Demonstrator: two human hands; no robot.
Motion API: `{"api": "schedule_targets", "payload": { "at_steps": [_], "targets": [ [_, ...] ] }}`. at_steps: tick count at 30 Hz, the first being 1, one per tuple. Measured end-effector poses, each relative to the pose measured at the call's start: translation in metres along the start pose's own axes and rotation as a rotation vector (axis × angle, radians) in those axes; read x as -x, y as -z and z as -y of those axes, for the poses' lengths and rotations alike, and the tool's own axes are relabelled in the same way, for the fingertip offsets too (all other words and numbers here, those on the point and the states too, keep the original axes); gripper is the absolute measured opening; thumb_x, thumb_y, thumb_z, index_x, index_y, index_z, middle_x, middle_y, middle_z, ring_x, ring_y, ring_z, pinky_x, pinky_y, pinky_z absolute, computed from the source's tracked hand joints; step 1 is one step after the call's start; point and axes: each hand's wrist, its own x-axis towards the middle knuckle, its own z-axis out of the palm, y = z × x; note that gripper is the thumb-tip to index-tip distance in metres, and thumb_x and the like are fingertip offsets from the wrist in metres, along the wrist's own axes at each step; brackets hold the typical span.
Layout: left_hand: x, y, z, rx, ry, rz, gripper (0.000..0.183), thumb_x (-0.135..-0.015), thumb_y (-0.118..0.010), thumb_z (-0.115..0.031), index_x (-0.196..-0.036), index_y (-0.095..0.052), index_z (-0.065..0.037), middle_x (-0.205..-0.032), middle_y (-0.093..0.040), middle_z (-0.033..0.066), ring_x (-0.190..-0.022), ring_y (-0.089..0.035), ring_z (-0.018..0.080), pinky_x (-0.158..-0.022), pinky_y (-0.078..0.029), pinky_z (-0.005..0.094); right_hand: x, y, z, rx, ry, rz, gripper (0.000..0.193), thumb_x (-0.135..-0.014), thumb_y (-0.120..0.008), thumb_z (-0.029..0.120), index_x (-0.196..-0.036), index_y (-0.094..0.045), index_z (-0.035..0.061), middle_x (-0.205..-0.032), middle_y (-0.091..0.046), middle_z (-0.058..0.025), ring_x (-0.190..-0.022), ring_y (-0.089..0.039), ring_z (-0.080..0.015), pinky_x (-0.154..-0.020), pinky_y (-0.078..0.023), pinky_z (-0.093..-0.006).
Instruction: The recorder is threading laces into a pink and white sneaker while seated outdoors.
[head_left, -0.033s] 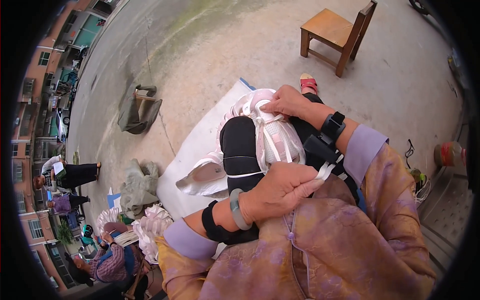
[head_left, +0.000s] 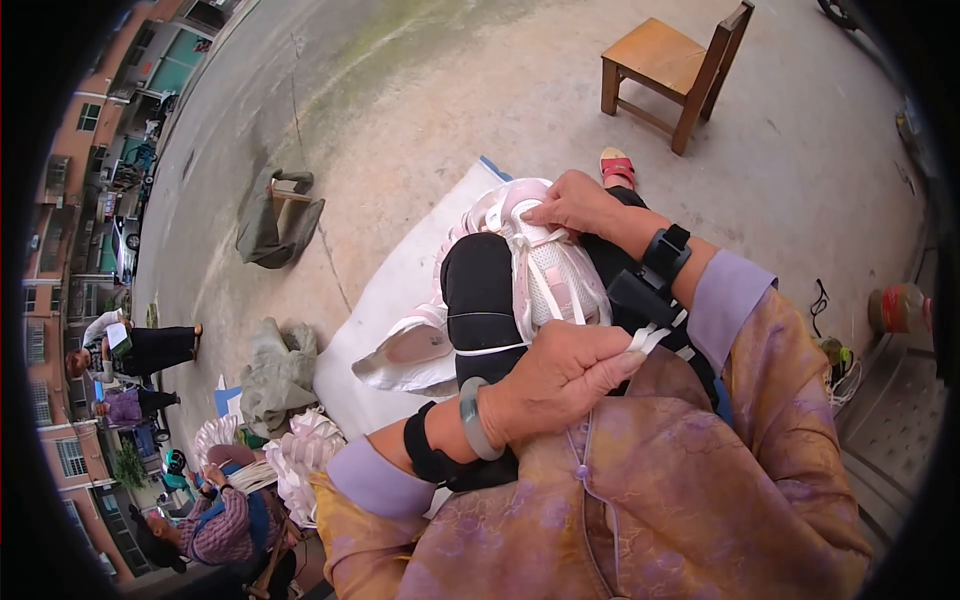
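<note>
A: What lies between the hands?

B: A pale pink-and-white lace-up sneaker (head_left: pixel 585 285), across the black-clad lap, its upper fine mesh with smoother overlays

A: And the grips?

B: The left hand (head_left: pixel 560 385), above a polished, rounded grey bangle (head_left: pixel 470 415), has thumb and forefinger clamped on a flat, supple white lace (head_left: pixel 648 340); the right hand (head_left: pixel 580 205) touches the sneaker's far end, but I cannot tell whether its fingertips pinch together

A: What else is near?

B: A second pale shoe (head_left: pixel 418 347) beside the left knee; well apart, a square-legged wooden chair (head_left: pixel 655 55) on stained concrete (head_left: pixel 420 120)
</note>
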Motion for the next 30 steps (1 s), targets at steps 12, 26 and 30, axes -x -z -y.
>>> {"api": "schedule_targets", "payload": {
  "at_steps": [12,26,30],
  "targets": [
    [0.012,-0.017,-0.019,-0.101,-0.335,0.12,0.011,-0.078,-0.059,-0.009,-0.085,-0.056,-0.001,-0.074,-0.053,0.0123,-0.065,-0.051,0.0342,-0.06,-0.042,0.0388,0.005,-0.001,-0.013,-0.121,0.087,-0.017,0.031,-0.078,-0.068,0.027,-0.064,-0.062,0.0008,-0.056,-0.056,-0.0039,-0.046,-0.052,-0.0113,-0.047,-0.042,-0.0247],
    [0.014,-0.01,-0.008,-0.208,-0.437,0.12,0.02,-0.07,-0.058,-0.006,-0.088,-0.053,-0.002,-0.075,-0.052,0.0114,-0.069,-0.052,0.0324,-0.064,-0.043,0.0394,0.058,-0.009,0.002,0.547,0.589,-0.136,0.008,-0.076,-0.058,0.01,-0.077,-0.057,0.0026,-0.07,-0.056,-0.0085,-0.063,-0.056,-0.019,-0.059,-0.045,-0.0307],
    [0.014,-0.01,-0.007,-0.238,-0.412,0.158,0.018,-0.071,-0.058,-0.007,-0.088,-0.053,-0.002,-0.073,-0.052,0.0113,-0.066,-0.052,0.0317,-0.062,-0.043,0.0391,0.057,-0.02,0.006,0.981,0.614,-0.18,0.009,-0.075,-0.056,0.015,-0.075,-0.054,0.0058,-0.072,-0.058,-0.0101,-0.068,-0.06,-0.0292,-0.058,-0.047,-0.0386]
  ]
}}
